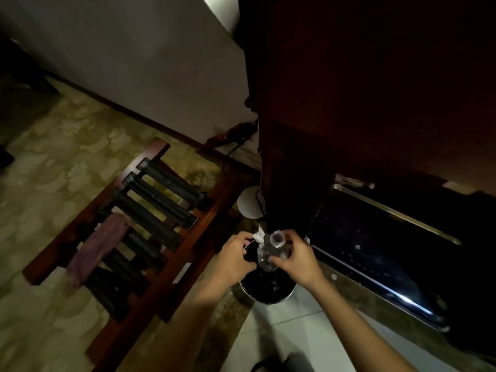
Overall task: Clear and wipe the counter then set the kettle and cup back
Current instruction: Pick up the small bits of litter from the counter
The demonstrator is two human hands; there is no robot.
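Observation:
Both hands are held over a round waste bin [268, 298] with a black liner on the floor. My right hand [298, 257] grips a clear, empty plastic bottle [271, 251], its open mouth pointing up toward the camera. My left hand [234, 255] has its fingers curled beside the bottle, with crumpled white tissue [259, 235] at its fingertips. No kettle, cup or counter top shows in this dim view.
A wooden luggage rack [150, 224] with black straps stands at the left, a purple cloth [94, 251] draped on it. A tall dark wooden cabinet [295, 157] rises behind the bin, a dark glossy appliance door [375, 251] to its right. A white round base [249, 202] and cables lie by the wall.

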